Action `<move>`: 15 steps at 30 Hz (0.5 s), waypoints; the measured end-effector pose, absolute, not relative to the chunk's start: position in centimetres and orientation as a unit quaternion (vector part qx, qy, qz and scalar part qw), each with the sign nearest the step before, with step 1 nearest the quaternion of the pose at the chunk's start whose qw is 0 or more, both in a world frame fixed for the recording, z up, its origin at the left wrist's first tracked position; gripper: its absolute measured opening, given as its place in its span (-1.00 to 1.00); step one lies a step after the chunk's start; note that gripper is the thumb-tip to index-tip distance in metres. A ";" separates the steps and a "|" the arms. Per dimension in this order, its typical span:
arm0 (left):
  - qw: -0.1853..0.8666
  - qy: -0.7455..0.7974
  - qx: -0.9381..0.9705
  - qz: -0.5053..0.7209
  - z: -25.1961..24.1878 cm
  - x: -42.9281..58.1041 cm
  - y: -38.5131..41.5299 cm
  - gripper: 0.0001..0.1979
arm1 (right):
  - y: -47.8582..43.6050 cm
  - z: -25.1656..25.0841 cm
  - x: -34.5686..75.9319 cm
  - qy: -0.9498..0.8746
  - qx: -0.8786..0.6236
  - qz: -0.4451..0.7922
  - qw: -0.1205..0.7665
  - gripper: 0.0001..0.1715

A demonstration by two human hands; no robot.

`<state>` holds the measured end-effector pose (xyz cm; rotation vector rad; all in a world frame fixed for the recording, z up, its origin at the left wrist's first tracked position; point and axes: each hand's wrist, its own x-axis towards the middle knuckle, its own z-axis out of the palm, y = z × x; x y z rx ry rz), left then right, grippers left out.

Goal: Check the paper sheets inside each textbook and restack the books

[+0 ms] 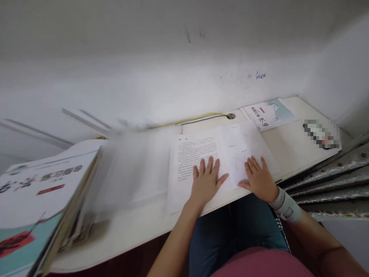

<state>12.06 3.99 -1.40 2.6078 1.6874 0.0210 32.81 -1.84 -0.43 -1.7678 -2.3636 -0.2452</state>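
Note:
My left hand (206,181) lies flat with fingers spread on a printed sheet of text (191,154) on the white desk (291,144). My right hand (258,177) rests flat, fingers apart, on a second, mostly blank sheet (245,142) just to the right of the first. Both sheets lie side by side near the desk's front edge. Neither hand grips anything. A grey band (285,207) wraps my right wrist.
A stack of books (43,204) with a white and teal cover sits at the left, partly smeared by motion. Another booklet (269,113) lies at the back right. A yellow cable (190,119) runs along the wall to a desk hole. A patterned cloth (337,181) lies right.

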 end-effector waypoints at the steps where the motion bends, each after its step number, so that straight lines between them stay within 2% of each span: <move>1: 0.017 0.543 0.839 0.008 -1.4 12.0 4.0 -0.25 | -1.8 -0.3 32.7 -0.792 -0.598 -0.079 0.091 -0.14; 6: 0.005 0.542 0.840 0.009 -1.4 12.1 3.9 -0.26 | 0.0 0.2 31.3 -0.796 -0.590 -0.078 0.109 -0.07; 15: 0.001 0.550 0.835 0.010 -1.3 11.8 3.5 -0.27 | 1.2 -1.4 31.1 -0.792 -0.599 -0.090 0.079 -0.08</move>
